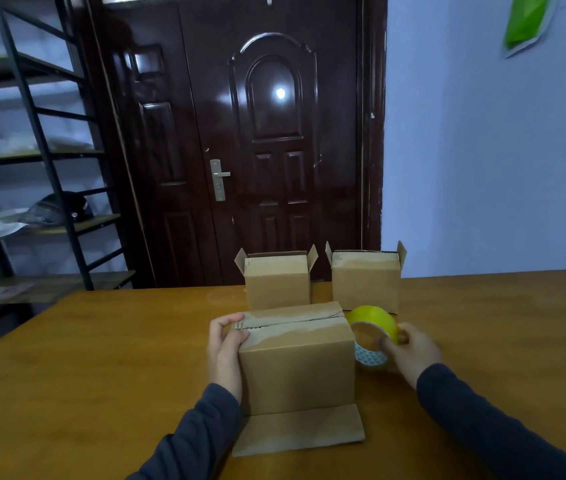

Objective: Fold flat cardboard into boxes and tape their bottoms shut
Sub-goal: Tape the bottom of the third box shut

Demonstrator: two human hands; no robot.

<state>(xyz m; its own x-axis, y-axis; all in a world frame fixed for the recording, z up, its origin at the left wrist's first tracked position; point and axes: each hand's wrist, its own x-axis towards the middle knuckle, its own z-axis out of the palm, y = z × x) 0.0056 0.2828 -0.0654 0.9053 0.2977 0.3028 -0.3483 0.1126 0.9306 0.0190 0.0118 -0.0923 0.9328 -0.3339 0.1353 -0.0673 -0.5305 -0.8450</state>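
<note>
- A cardboard box [297,368] stands on the wooden counter [101,358], just in front of the person and near the middle of the view.
- Its upper flaps are folded shut and meet along a seam [292,322] that runs from left to right across the top.
- One loose flap [297,429] at the box's near bottom edge lies flat on the counter, pointing toward the person.
- The left hand [226,344] grips the box's upper left end, with the fingers curled over the corner and the thumb lying on the near top flap.
- The right hand [409,351] holds a yellow-green roll of tape [373,332] on edge, fingers wrapped round its rim, just beside the box's upper right corner.
- Whether the roll touches the box or the counter cannot be told.
- Behind, near the counter's far edge, stand a left rear box [278,282] and a right rear box [364,282], set apart, each with its side flaps raised.
- A dark panelled door [267,133] fills the background, with a metal shelf rack [32,150] to its left.
</note>
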